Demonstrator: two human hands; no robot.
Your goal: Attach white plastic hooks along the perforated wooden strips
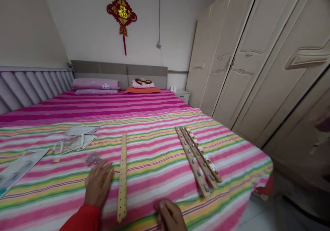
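Note:
A long wooden strip with a row of holes (122, 178) lies lengthwise on the striped bedspread (154, 155). My left hand (98, 184), in a red sleeve, rests flat on the bedspread just left of the strip, fingers stretched out, holding nothing. A small clear bag of parts (93, 159) lies just beyond its fingertips. My right hand (170, 215) sits at the near edge, right of the strip, fingers curled down against the cloth. Three wooden strips fitted with metal hooks (199, 157) lie side by side to the right.
Several opened paper and plastic packets (76, 139) lie on the left of the bed, with a larger sheet (18, 169) at the far left. Pillows (96, 85) sit by the headboard. A beige wardrobe (257, 59) lines the right wall, beyond a narrow floor gap.

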